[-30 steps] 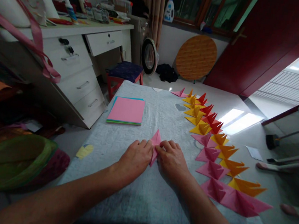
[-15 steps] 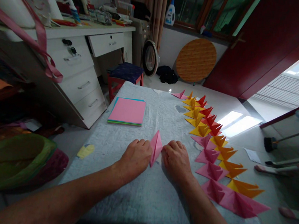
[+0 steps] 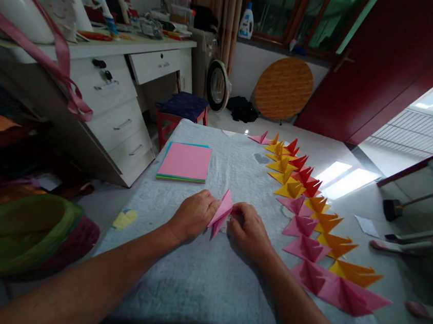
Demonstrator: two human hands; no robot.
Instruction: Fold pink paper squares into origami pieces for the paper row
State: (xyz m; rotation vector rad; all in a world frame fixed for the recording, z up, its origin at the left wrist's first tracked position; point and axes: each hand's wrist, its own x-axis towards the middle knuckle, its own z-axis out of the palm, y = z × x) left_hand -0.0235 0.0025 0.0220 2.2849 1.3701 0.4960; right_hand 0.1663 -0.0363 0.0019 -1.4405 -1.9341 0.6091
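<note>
A folded pink origami paper [image 3: 222, 211], narrow and pointed at the top, is tilted between my two hands above the cloth-covered table [image 3: 187, 293]. My left hand [image 3: 194, 215] is closed on its left edge. The fingers of my right hand [image 3: 247, 228] are bent and pinched at its right edge. Two split points show at the paper's lower end. Beyond my left hand lies a stack of square coloured paper [image 3: 185, 162], pink on top. To the right of my right hand stand rows of folded paper cranes [image 3: 305, 247] in pink, yellow, orange and red.
A green-lined bin [image 3: 19, 234] stands left of the table. A white desk with drawers [image 3: 110, 104] and a stool with a dark cushion [image 3: 183, 106] are at the far left. A round wooden board [image 3: 284, 88] leans on the back wall.
The pink paper has been lifted and turned, and its lower points have spread apart. My left hand has shifted slightly up and left; my right fingers have moved onto the paper's edge.
</note>
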